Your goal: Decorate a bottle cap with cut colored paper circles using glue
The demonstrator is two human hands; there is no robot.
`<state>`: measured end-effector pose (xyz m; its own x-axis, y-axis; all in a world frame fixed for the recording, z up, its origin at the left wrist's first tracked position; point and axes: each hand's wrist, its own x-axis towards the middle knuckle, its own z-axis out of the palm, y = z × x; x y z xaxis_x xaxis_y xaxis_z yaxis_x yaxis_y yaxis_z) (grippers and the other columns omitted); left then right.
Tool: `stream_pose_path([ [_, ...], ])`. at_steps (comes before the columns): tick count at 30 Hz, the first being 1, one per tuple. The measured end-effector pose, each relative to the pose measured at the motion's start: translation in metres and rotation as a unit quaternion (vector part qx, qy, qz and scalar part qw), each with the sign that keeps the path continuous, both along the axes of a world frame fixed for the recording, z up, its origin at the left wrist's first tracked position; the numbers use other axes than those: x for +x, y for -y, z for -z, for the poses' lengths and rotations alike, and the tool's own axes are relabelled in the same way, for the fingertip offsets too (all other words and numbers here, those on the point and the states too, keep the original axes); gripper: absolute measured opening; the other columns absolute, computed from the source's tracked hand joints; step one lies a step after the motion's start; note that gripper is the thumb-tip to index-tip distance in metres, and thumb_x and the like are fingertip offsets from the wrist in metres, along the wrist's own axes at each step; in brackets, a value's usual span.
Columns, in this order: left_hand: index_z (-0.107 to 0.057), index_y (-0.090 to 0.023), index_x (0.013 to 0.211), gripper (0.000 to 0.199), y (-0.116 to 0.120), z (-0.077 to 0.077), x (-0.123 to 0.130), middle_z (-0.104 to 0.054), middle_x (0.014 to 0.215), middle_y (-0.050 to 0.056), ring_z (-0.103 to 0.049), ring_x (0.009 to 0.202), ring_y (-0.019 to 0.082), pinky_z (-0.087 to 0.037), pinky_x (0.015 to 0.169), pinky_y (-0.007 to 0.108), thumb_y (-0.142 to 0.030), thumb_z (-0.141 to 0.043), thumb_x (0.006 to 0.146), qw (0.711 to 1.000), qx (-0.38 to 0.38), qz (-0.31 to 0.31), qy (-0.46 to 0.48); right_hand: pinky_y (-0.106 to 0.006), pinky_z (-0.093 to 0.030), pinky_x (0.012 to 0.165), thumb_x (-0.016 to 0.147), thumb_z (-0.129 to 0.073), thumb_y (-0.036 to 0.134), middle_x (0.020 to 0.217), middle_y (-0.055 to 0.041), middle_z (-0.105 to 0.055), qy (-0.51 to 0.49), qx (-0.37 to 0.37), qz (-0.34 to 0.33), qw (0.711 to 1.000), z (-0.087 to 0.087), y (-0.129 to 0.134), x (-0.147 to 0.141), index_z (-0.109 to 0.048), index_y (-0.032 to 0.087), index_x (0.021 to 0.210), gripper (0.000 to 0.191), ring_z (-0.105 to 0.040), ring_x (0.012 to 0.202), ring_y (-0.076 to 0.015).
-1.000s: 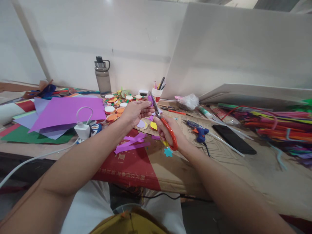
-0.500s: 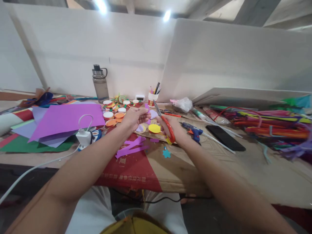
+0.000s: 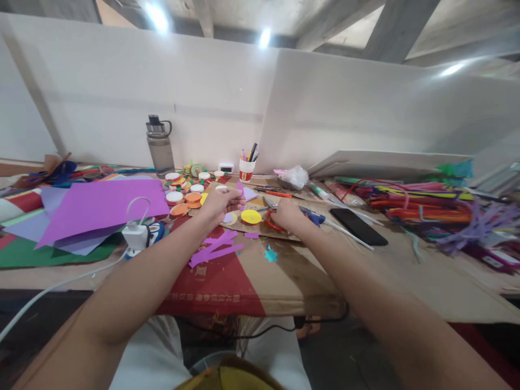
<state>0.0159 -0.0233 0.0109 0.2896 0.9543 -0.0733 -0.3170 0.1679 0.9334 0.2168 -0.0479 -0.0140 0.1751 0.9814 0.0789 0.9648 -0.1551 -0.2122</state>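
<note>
My left hand [image 3: 220, 207] is closed, pinching a narrow purple paper strip [image 3: 240, 188] that stands up from the fingertips. My right hand [image 3: 287, 214] is lowered at the cardboard, its fingers on the orange handles of a pair of scissors [image 3: 270, 219]; the blades point up and left, and the grip is partly hidden. Between the hands lies a yellow paper disc [image 3: 251, 217]. A pale lilac round piece [image 3: 229, 218] lies just under my left hand. Nearer me are several loose purple strips [image 3: 217, 248] and a teal paper flower [image 3: 271, 254].
To the left lie purple paper sheets [image 3: 105, 203] and a white plug adapter [image 3: 136, 235]. Behind stand a water bottle [image 3: 160, 149] and a pen cup [image 3: 246, 169]. A blue glue gun [image 3: 314, 216], a black phone [image 3: 357, 226] and bundled coloured strips [image 3: 406, 203] are on the right.
My right hand has lowered the scissors from upright in the air to the cardboard by the glue gun. My left hand still holds the purple strip. The view has shifted slightly.
</note>
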Motion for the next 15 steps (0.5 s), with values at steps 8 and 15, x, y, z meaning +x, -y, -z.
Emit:
stream_pose_path([
  [8,-0.063,-0.008,0.07,0.009,-0.006,0.002,-0.001,-0.067,0.059,0.006,-0.063,0.048,0.008,-0.05,0.049,0.015,-0.01,-0.067,0.078,1.0,0.0,-0.015,-0.003,-0.036,-0.047,0.078,0.087,-0.057,0.039,0.086,-0.0143,-0.07,-0.01,0.037,-0.046,0.998,-0.026,0.019,0.027,-0.07,0.014,0.08,0.029,-0.066,0.085,-0.0262],
  [15,-0.063,-0.01,0.07,0.01,-0.004,0.0,-0.001,-0.068,0.061,0.005,-0.064,0.052,0.009,-0.05,0.051,0.015,-0.013,-0.071,0.074,1.0,0.022,-0.01,-0.007,-0.039,-0.04,0.085,0.088,-0.059,0.043,0.109,-0.0282,-0.066,0.052,0.1,0.171,0.979,-0.026,0.058,0.173,-0.071,0.006,0.11,0.045,-0.061,0.109,-0.0315],
])
